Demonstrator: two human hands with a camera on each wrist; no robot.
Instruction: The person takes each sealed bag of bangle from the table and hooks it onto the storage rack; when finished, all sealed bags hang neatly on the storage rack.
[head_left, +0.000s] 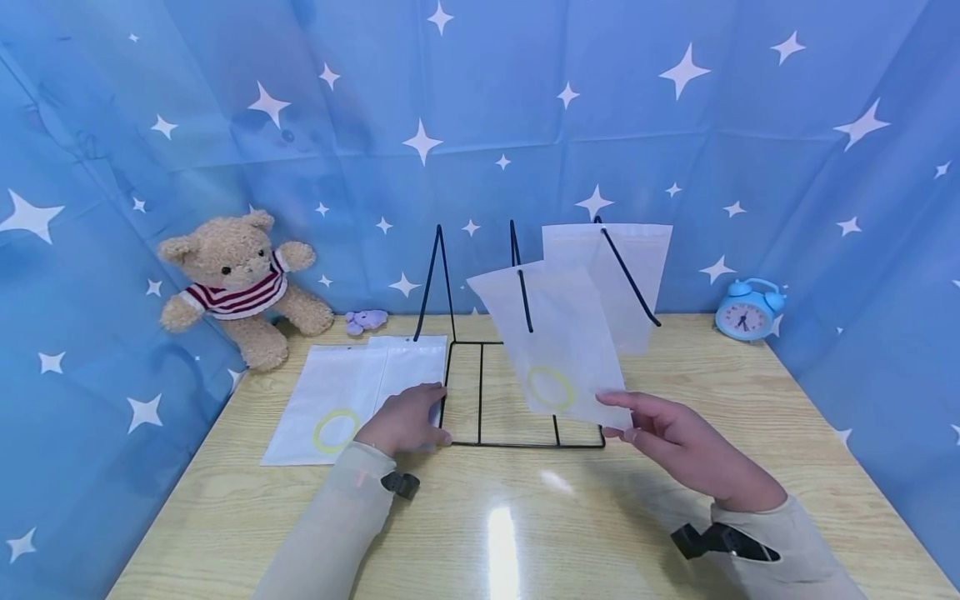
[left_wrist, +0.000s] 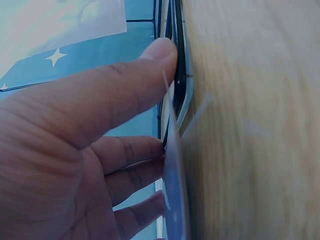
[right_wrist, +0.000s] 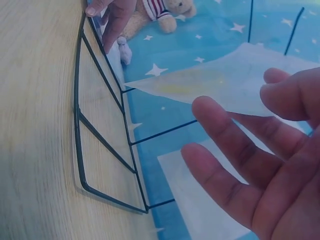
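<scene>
1. The right hand (head_left: 686, 446) pinched the lower corner of a white bag with a yellow ring (head_left: 566, 342) between thumb and index finger, its other fingers spread apart.
2. That bag hung, tilted, up and to the left of the right hand, its top threaded on the rack's middle prong.
3. The left hand (head_left: 405, 419) held nothing in its grasp; its thumb and fairly straight fingers touched the front left corner of the black wire rack (head_left: 525, 447), which stood between the hands.
4. A second hanging bag (head_left: 645, 250) was on the right prong, beyond the right hand.
5. Two flat white bags (head_left: 307, 400) lay just left of and behind the left hand.
6. Farther beyond the left hand were a teddy bear (head_left: 240, 267) and a purple toy (head_left: 366, 322); a blue clock (head_left: 744, 309) stood beyond the right.
</scene>
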